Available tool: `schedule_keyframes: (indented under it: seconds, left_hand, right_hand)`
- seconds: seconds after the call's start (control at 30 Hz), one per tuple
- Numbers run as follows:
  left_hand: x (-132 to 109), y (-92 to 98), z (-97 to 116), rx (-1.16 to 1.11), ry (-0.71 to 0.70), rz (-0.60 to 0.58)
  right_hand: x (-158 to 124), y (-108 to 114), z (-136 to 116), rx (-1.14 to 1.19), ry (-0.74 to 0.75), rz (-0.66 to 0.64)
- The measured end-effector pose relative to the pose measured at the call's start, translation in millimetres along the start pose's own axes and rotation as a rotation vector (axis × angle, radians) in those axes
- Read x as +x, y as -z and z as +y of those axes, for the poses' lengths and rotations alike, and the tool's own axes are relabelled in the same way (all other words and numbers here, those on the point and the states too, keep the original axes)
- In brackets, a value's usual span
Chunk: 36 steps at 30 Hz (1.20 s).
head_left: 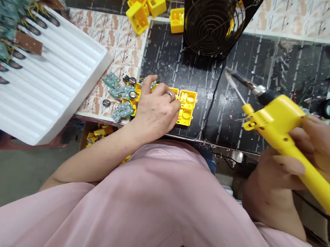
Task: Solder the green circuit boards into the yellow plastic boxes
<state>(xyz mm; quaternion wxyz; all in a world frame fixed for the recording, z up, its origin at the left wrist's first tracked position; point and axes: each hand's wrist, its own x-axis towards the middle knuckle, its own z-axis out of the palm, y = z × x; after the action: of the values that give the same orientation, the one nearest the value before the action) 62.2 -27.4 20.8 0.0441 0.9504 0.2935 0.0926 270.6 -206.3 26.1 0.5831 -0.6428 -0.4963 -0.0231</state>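
Observation:
My right hand (299,164) is wrapped round the yellow handle of a soldering iron (279,121), whose metal tip points up and left above the black mat (271,82). My left hand (154,109) rests on a yellow plastic housing (187,106) at the mat's near edge, fingers curled over it, a ring on one finger. Just left of that hand lie small green circuit boards (118,93) with round black speakers (132,94) wired to them.
A white ribbed foam tray (56,88) at left carries more boards and speakers along its far edge. Several yellow housings (142,7) are piled at the back. A black wire-guard fan (214,21) stands behind the mat, its cable running toward me. Pink clothing fills the foreground.

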Motion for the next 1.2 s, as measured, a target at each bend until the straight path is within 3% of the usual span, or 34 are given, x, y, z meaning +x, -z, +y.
schedule_keyframes:
  seconds: [0.1, 0.23, 0.37, 0.5, 0.63, 0.7, 0.87, 1.0, 1.1, 1.2]
  left_hand:
    - [1, -2.1, 2, -0.033, 0.006, -0.015]
    - [0, 0.4, 2, -0.011, 0.005, -0.046]
    - [-3, 14.1, -10, 0.028, -0.076, -0.046]
    - [-1, 18.8, -24, -0.002, -0.269, -0.151]
    - [6, 5.5, -23, 0.059, -0.268, -0.341]
    - [7, -1.8, -23, 0.063, -0.244, -0.378]
    - [6, -10.0, -40, -0.092, -0.250, -0.217]
    - [8, -9.8, -58, -0.326, -0.145, -0.073]
    - [11, -9.0, -58, -0.357, -0.136, -0.097]
    - [13, -2.5, -45, -0.257, -0.178, -0.212]
  right_hand:
    - [6, -21, 14, 0.109, 0.201, 0.311]
    - [9, -36, 37, 0.099, 0.265, 0.380]
    - [11, -30, 43, -0.031, 0.307, 0.513]
    - [14, -24, 41, -0.019, 0.254, 0.488]
    - [15, -27, 40, -0.054, 0.234, 0.463]
    - [15, -30, 41, -0.097, 0.225, 0.490]
    - [18, -34, 46, -0.042, 0.248, 0.500]
    - [14, -38, 60, -0.073, 0.243, 0.488]
    - [8, -45, 74, -0.152, 0.277, 0.547]
    - [15, -50, 71, -0.086, 0.332, 0.678]
